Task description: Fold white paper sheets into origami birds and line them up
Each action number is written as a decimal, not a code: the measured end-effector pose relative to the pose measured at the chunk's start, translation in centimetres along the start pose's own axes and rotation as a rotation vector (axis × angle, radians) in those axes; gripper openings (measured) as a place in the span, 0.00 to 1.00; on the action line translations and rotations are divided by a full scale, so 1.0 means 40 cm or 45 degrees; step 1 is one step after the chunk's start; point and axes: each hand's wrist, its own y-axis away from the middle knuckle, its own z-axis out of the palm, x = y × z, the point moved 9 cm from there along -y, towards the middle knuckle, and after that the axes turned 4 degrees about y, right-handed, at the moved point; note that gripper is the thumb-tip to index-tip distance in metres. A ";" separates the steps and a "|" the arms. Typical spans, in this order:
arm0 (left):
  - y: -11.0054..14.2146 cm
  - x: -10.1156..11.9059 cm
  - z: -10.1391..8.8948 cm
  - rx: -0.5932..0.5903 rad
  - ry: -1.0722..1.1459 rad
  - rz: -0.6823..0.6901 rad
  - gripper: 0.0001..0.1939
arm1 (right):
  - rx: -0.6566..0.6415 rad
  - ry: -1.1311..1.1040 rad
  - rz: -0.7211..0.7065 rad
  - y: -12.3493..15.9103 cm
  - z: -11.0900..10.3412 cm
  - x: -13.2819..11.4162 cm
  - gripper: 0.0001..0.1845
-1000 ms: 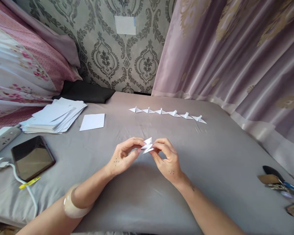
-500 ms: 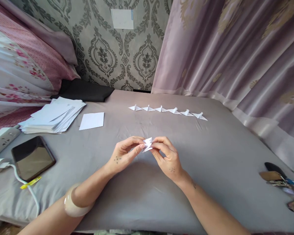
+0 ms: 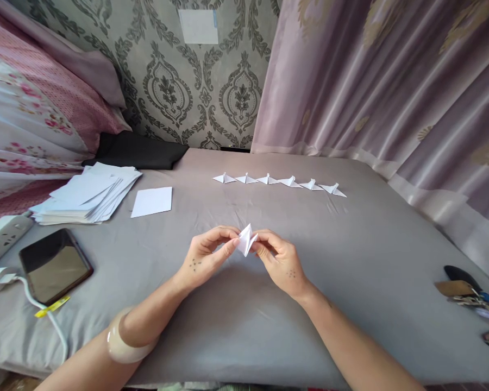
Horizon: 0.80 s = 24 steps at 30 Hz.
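Note:
A small white folded paper crane (image 3: pixel 246 242) is held up between my two hands, its points spread upward and to the right. My left hand (image 3: pixel 209 252) pinches its left side with thumb and forefinger. On the other side, my right hand (image 3: pixel 280 262) grips the right edge between thumb and fingers, and those fingertips are partly hidden. Beyond my hands a row of several finished white paper cranes (image 3: pixel 269 180) stands on the grey sheet (image 3: pixel 318 255). One square of white paper (image 3: pixel 152 202) lies flat to the left of that row.
At the left are a stack of white paper (image 3: pixel 85 195), a black folded cloth (image 3: pixel 138 152), a phone (image 3: pixel 56 265), a power strip (image 3: pixel 6 236) and a white cable (image 3: pixel 57 331). Keys (image 3: pixel 466 298) lie at the far right. A curtain (image 3: pixel 350 81) hangs behind.
The folded paper in my hands has turned and opened into a taller, pointed shape. My right hand has shifted its hold slightly, while my left hand stays nearly in place.

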 end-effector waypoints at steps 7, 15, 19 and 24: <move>-0.003 -0.027 -0.005 0.034 0.174 -0.140 0.07 | -0.090 -0.319 0.248 -0.003 0.012 0.027 0.10; -0.001 -0.015 0.009 -0.072 0.223 0.016 0.03 | -0.027 -0.545 0.416 0.000 0.011 0.064 0.10; -0.001 -0.031 0.013 -0.099 0.294 -0.009 0.02 | 0.045 -0.528 0.414 -0.002 0.008 0.058 0.10; 0.000 -0.030 0.013 -0.050 0.264 -0.057 0.03 | 0.082 -0.347 0.364 0.003 -0.005 0.043 0.06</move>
